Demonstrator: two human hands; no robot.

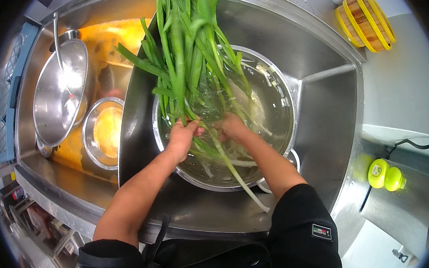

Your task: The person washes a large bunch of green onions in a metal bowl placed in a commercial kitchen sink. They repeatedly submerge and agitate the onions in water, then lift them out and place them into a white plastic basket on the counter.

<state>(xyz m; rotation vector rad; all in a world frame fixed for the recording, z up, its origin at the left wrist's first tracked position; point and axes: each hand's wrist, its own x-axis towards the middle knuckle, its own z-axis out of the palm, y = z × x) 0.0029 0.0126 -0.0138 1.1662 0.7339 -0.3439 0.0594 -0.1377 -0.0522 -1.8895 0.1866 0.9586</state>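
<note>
Long green onions (182,53) lie across the left side of a large round metal bowl (295,113) of water in the right sink basin. Their green leaves reach over the sink divider and back rim. My left hand (182,135) grips a stalk at the bowl's left side; its pale end (249,190) slants down past the bowl's front rim. Partly in the water, my right hand (231,127) is close by on the right, its fingers blurred and partly hidden, so its hold cannot be made out. Pale stalks and roots lie in the water around it.
In the left basin, a large tilted metal bowl (45,96) with a ladle and a smaller metal bowl (89,136) stand in orange liquid. The sink divider (123,127) separates the basins. A wooden steamer-like basket (364,23) and a green bottle (392,179) are at the right.
</note>
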